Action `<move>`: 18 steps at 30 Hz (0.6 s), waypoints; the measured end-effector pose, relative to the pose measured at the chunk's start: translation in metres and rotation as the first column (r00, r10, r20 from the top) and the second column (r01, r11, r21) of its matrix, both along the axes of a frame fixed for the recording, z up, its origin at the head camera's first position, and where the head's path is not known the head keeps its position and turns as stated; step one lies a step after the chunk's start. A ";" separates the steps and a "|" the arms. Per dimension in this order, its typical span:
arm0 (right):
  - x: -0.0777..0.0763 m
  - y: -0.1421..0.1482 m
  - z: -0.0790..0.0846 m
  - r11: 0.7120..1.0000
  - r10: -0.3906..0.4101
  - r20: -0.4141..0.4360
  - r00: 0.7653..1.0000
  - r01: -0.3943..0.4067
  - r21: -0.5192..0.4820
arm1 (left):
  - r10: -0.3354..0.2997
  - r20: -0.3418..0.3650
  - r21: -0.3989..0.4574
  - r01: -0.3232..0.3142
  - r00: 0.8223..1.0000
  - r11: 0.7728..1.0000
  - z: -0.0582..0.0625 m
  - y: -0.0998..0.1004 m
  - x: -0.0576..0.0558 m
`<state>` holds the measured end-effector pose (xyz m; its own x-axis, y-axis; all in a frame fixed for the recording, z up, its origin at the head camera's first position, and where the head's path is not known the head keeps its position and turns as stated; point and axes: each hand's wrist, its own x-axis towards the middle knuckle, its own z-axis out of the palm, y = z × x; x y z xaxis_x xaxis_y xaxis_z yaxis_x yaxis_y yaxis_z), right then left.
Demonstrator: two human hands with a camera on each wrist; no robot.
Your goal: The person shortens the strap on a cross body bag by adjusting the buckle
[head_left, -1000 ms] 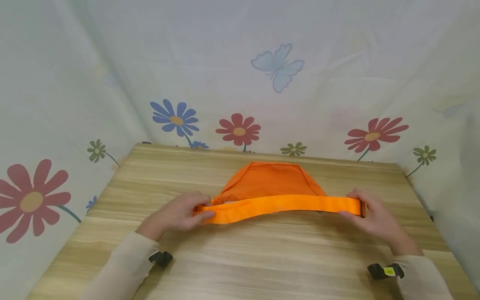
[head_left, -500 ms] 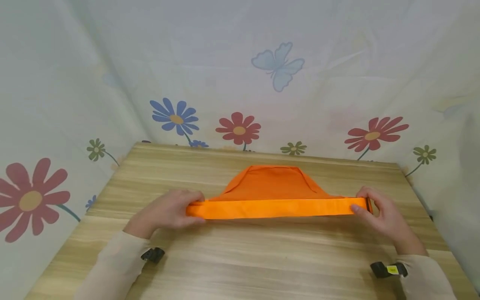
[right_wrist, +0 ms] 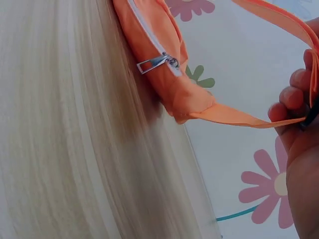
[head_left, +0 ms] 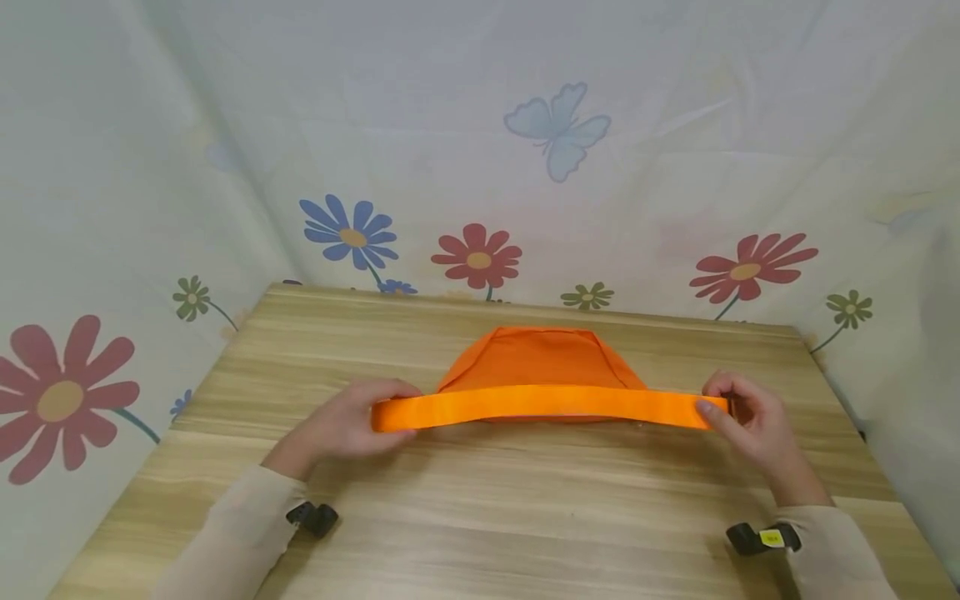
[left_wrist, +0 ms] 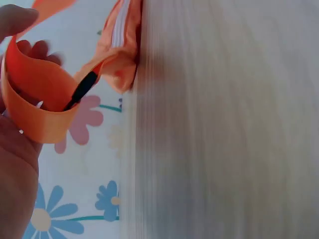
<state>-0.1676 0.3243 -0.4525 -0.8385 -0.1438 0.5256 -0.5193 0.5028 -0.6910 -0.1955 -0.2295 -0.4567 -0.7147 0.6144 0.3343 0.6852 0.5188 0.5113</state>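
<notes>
An orange waist bag [head_left: 547, 358] lies on the table, its flat orange strap [head_left: 555, 402] raised in front of it and bowed slightly upward in the middle. My left hand [head_left: 341, 427] grips the strap's left end, which curls round in a loop. Beside that loop, the left wrist view shows a black plastic buckle [left_wrist: 82, 90]. At the other end my right hand [head_left: 761, 429] pinches the strap, thumb in front. A dark slider [right_wrist: 312, 115] sits at this hand in the right wrist view, partly cut off. The bag's zipper pull [right_wrist: 155, 62] hangs at the zip's end.
The wood-grain table [head_left: 525, 525] extends in front of the bag and to both sides. Behind it and at both sides hangs a white curtain [head_left: 420, 108] printed with flowers and a butterfly. Black wrist cameras [head_left: 313, 518] sit on both sleeves.
The strap was bowed, then stretched straight half a second ago, and now bows upward again. Both hands moved apart, then slightly back together. The bag shifted a little with the strap.
</notes>
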 end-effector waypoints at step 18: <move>-0.004 0.017 0.001 0.945 0.081 -0.103 0.991 -0.043 0.324 | 0.010 -0.088 -0.128 -0.021 0.996 0.992 0.009 -0.013 0.000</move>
